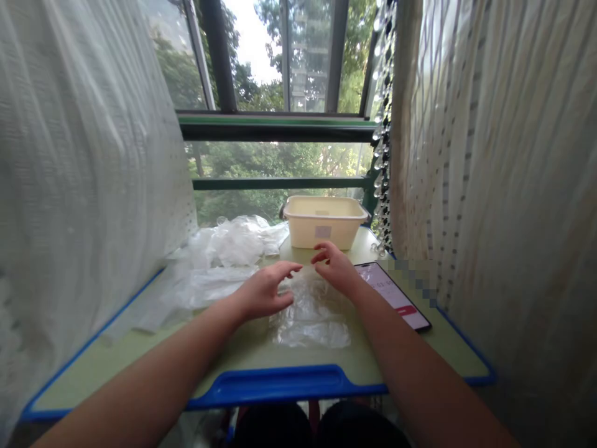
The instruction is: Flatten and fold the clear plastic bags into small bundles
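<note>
A clear plastic bag (pixel 312 323) lies spread on the table in front of me, its surface wrinkled. Over its left side is my left hand (pixel 268 289), thumb and fingers apart with nothing between them. My right hand (pixel 333 267) hovers near the bag's far end, fingers bent but apart, and I see nothing in it. Whether either hand touches the plastic I cannot tell. More clear bags lie flat (pixel 209 283) to the left, beside a crumpled heap of plastic (pixel 237 239) behind them.
A cream plastic bin (pixel 305 233) with a small label stands at the back, by the window. To the right a phone (pixel 396 295) lies face up. The pale table (pixel 252 354) has a blue rim, and curtains (pixel 93 143) hang along both sides.
</note>
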A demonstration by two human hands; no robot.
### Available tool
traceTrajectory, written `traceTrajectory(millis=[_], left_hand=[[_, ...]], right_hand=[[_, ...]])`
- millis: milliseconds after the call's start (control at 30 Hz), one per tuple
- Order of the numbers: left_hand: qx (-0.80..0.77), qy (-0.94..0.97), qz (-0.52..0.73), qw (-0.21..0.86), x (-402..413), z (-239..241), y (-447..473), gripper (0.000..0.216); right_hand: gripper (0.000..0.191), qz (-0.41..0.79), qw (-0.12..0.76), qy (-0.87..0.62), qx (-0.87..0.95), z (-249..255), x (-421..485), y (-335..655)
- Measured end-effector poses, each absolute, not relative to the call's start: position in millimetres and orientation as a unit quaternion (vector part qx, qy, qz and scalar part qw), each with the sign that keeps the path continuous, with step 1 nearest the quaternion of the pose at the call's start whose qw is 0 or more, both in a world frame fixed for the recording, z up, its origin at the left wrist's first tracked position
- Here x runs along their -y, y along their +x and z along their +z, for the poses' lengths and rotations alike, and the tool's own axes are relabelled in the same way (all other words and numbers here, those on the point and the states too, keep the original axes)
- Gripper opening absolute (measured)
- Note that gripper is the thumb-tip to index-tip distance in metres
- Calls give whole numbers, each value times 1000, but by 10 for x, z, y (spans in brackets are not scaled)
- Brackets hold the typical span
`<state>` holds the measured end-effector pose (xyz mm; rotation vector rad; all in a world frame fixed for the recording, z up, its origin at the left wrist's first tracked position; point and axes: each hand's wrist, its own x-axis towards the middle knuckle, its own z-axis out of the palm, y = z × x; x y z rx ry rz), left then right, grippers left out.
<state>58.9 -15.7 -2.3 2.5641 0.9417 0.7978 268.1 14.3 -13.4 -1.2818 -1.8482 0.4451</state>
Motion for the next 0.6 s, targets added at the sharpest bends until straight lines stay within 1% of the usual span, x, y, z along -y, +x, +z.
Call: traceTrajectory(millis=[33, 133, 233, 300, 367, 467, 600], left_hand=[[-327, 891, 275, 152, 175, -19, 595, 55], [-326, 883, 286, 180, 206, -28, 613, 48], [-324, 874, 306, 195, 201, -48, 627, 40], [-333, 875, 309, 167, 181, -53, 626, 34], [-340, 883, 299, 122, 151, -53, 617, 29], [-314, 907, 268, 80, 105, -66, 611, 24], [-253, 940, 213, 82, 103, -98, 650, 24]], right_hand=[[37, 185, 407, -502, 740, -127, -144, 2693], [26, 181, 377, -495, 762, -83, -139, 2735], [24, 113, 328, -545, 763, -39, -130, 2791], [24, 57, 278, -584, 760, -31, -128, 2831], [24, 32, 235, -613, 754, -44, -131, 2869], [27, 34, 205, -645, 735, -86, -141, 2924], [31, 50, 183, -664, 723, -98, -138, 2972]])
